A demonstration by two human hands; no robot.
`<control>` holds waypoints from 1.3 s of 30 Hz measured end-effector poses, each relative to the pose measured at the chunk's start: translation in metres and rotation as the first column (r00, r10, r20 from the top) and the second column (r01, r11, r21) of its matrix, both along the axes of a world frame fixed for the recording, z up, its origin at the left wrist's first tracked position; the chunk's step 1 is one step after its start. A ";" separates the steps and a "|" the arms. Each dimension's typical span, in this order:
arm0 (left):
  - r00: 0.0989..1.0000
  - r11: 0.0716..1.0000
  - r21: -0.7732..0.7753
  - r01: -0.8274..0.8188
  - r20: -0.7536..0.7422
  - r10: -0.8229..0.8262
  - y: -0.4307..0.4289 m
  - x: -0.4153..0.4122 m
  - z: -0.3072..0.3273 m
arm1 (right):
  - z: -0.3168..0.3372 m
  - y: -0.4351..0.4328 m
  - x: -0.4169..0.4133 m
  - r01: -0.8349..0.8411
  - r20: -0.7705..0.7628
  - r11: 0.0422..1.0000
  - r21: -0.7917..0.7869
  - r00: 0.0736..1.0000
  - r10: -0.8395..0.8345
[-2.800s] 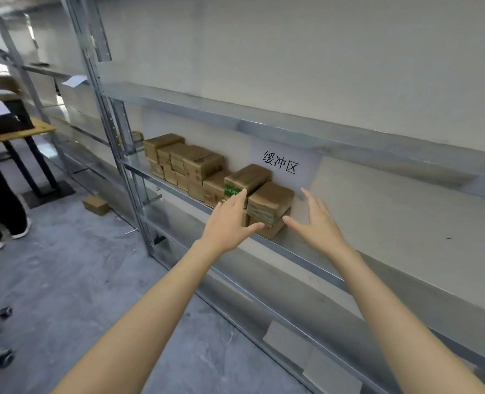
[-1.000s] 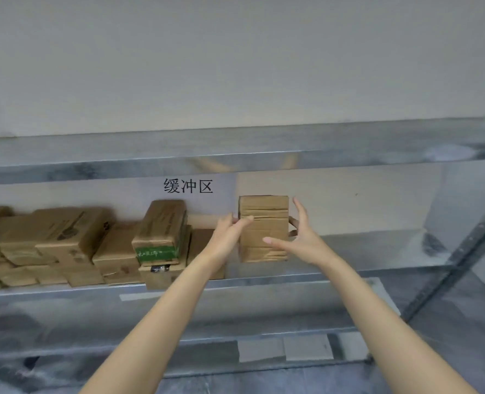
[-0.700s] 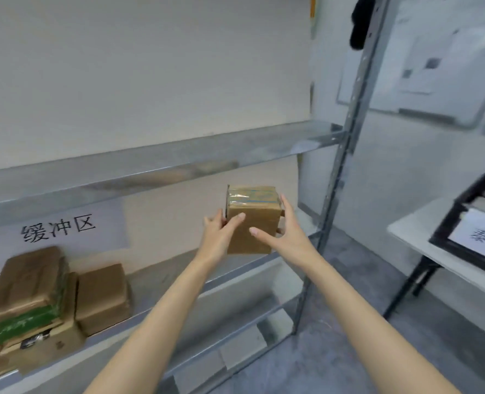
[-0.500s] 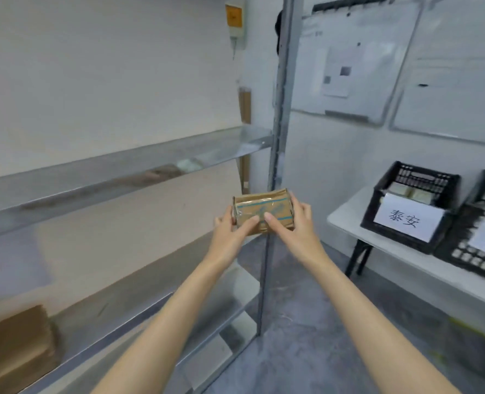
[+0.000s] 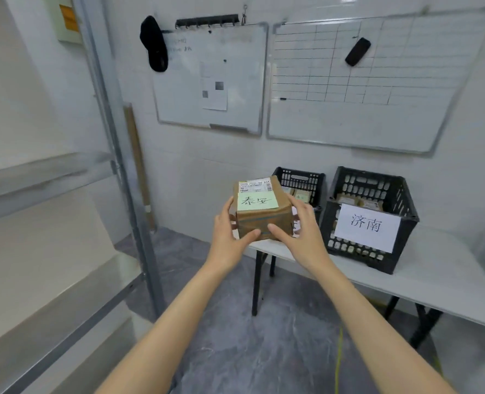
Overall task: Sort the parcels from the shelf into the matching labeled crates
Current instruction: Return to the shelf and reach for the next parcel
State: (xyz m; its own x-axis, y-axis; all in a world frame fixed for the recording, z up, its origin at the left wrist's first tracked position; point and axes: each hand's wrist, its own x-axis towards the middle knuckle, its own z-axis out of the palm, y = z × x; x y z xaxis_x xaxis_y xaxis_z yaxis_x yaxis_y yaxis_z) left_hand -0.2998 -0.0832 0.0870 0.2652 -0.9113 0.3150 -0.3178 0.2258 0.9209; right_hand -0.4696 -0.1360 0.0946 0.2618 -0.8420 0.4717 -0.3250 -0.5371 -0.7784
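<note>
A small brown cardboard parcel [image 5: 261, 211] is held in front of me, its top turned up to show a green note reading 泰安 and a white shipping label. My left hand [image 5: 230, 231] grips its left side and my right hand [image 5: 301, 234] grips its right side. Behind the parcel stands a black crate [image 5: 302, 180] with parcels inside; its front label is hidden by the parcel. To its right a second black crate [image 5: 377, 191] carries a white sheet reading 济南 and also holds parcels.
Both crates stand on a white folding table [image 5: 434, 280] against the wall. The metal shelf rack [image 5: 113, 155] rises at left, its post close to my left arm. Two whiteboards [image 5: 349, 81] hang above the table. Grey floor lies below.
I lifted the parcel off the shelf with both hands and turned right toward the table. The parcel has been tipped so that its labelled face shows; the crates are now closer.
</note>
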 end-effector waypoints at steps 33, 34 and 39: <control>0.913 0.959 0.052 0.278 0.296 -0.281 -0.447 -0.116 -0.032 | -0.032 -0.396 -0.119 0.269 -0.171 0.961 0.058 0.951 -0.256; 0.904 0.956 0.061 0.287 0.314 -0.291 -0.461 -0.111 -0.032 | -0.034 -0.411 -0.115 0.267 -0.177 0.962 0.062 0.951 -0.252; 0.862 0.935 0.122 0.333 0.363 -0.354 -0.517 -0.085 -0.037 | -0.053 -0.477 -0.102 0.265 -0.219 0.958 0.114 0.947 -0.236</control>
State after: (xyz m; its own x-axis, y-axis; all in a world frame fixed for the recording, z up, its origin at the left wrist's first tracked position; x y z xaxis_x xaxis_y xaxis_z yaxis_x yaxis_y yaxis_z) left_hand -0.3844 -0.6002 0.0503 -0.1950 -0.9411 0.2764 -0.5512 0.3382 0.7628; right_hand -0.5714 -0.6125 0.0416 0.1112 -0.9462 0.3040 -0.5923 -0.3087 -0.7442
